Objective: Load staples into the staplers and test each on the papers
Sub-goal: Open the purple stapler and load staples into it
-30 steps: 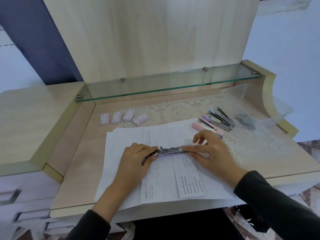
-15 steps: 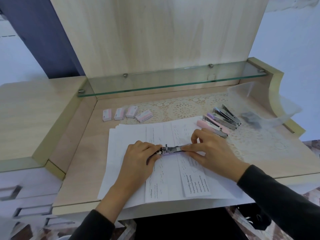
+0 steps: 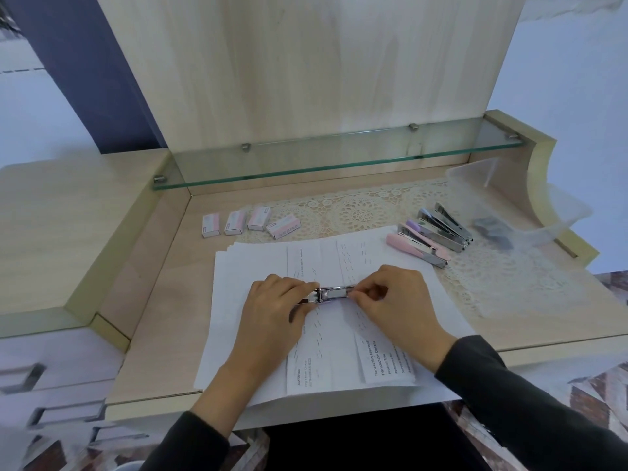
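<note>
My left hand (image 3: 275,300) and my right hand (image 3: 394,297) both hold the small chrome stapler (image 3: 331,294), one at each end. The left grip is closed on its left end; the right grip pinches its right end between thumb and fingertips. The stapler lies level, low over the spread stack of white printed papers (image 3: 258,334); whether it touches the sheets cannot be determined.

All locations below are given relative to the papers.

- Support: the papers lie on the pale wood-grain desk (image 3: 159,317), with their near edge overhanging the desk front.
- Beyond and to the right: a cream lace runner (image 3: 367,212) covers the desk; the far edge of the papers overlaps it.
- Beyond and to the left: four small pink-and-white staple boxes (image 3: 249,222) lie in a row, the two right-hand ones on the runner.
- To the right: a group of open staplers (image 3: 431,234), pink, lilac and chrome, lies close together on the runner.
- Further right: a clear plastic container (image 3: 530,202) holds a dark item that is too blurred to identify.
- Above and behind: a glass shelf (image 3: 339,161) on metal pegs spans the recess in front of a tall pale wood back panel (image 3: 306,69).
- To the left: a raised wood top, with drawer fronts (image 3: 57,375) below it.
- Room: pale walls and a dark blue panel (image 3: 85,69) at upper left.
</note>
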Tool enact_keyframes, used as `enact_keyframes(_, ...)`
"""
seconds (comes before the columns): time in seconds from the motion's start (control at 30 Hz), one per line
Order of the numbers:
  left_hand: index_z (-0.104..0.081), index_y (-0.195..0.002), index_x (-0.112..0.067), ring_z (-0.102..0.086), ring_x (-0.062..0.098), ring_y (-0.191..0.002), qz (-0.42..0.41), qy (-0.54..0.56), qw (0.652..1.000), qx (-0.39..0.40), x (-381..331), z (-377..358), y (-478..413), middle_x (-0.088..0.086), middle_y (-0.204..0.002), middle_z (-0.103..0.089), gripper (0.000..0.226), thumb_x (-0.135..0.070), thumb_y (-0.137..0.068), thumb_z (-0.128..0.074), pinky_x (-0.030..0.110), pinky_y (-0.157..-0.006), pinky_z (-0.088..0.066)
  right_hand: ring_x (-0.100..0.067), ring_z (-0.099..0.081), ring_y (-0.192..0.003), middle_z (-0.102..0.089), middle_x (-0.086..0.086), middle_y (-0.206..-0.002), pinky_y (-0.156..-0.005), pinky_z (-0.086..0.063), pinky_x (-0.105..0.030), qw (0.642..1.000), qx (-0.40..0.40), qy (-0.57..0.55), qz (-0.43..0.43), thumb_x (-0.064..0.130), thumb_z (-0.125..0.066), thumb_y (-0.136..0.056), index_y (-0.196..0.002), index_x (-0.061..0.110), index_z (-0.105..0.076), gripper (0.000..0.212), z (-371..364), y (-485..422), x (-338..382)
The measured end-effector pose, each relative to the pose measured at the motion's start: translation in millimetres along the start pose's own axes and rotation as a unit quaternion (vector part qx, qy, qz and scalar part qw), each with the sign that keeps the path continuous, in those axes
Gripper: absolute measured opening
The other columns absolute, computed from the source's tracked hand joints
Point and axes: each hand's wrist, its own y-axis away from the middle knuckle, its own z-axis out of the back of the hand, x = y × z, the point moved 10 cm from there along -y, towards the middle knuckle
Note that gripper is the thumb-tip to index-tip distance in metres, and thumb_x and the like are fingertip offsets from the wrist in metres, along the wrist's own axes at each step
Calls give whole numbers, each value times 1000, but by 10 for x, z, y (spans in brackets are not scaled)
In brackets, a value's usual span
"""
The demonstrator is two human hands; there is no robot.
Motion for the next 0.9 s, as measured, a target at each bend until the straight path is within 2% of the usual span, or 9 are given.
enact_keyframes(0.17,-71,-93,-10,-46,10,-79,5,3,1000,3,11,0,-3,1,-81,-70,23,-20,-72,-66,22,-71,-34,-3,-46,-61,-50,14,-63,-56,-33,-14,998,2,-20,-53,25,-67,-77,-77,17,-71,8,-100,16,9)
enact_keyframes(0.27,-70,-93,-11,-46,10,-79,10,5,1000,7,18,9,-3,1,-82,-69,28,-28,-79,-54,23,-71,-34,-5,-47,-61,-50,15,-61,-59,-36,-20,997,-7,-34,-74,26,-69,-77,-73,18,-71,9,-124,13,11)
enact_keyframes(0.4,-70,-93,-11,-46,11,-80,7,2,1000,11,11,9,-8,1,-83,-70,30,-29,-79,-50,23,-71,-34,-4,-47,-57,-51,16,-56,-55,-36,-19,994,-17,-46,-96,27,-71,-75,-68,18,-71,10,-115,2,-11)
enact_keyframes(0.57,-70,-93,-10,-47,11,-80,0,-5,1000,7,0,17,-6,2,-83,-70,30,-27,-79,-51,24,-71,-34,-8,-52,-59,-65,4,-64,-62,-41,-21,993,-28,-57,-103,25,-71,-74,-68,16,-72,11,-92,11,-6)
enact_keyframes(0.7,-70,-93,-10,-46,12,-80,-3,-10,1000,5,-6,14,-6,2,-83,-70,30,-27,-79,-51,24,-71,-34,-10,-54,-60,-61,5,-60,-70,-45,-27,992,-31,-62,-108,25,-72,-74,-68,16,-72,11,-84,17,-3)
enact_keyframes(0.83,-71,-94,-10,-46,11,-81,-5,-18,1000,3,5,6,0,2,-83,-70,26,-25,-78,-57,23,-72,-33,-15,-58,-63,-68,0,-65,-70,-46,-30,990,-36,-72,-112,24,-72,-73,-65,16,-70,12,-91,22,-7)
enact_keyframes(0.9,-71,-94,-10,-47,11,-81,-4,-17,1000,3,5,5,-2,2,-83,-70,29,-27,-79,-52,24,-72,-33,-14,-57,-63,-67,1,-64,-69,-46,-29,991,-34,-70,-112,24,-72,-74,-64,16,-70,13,-98,19,-4)
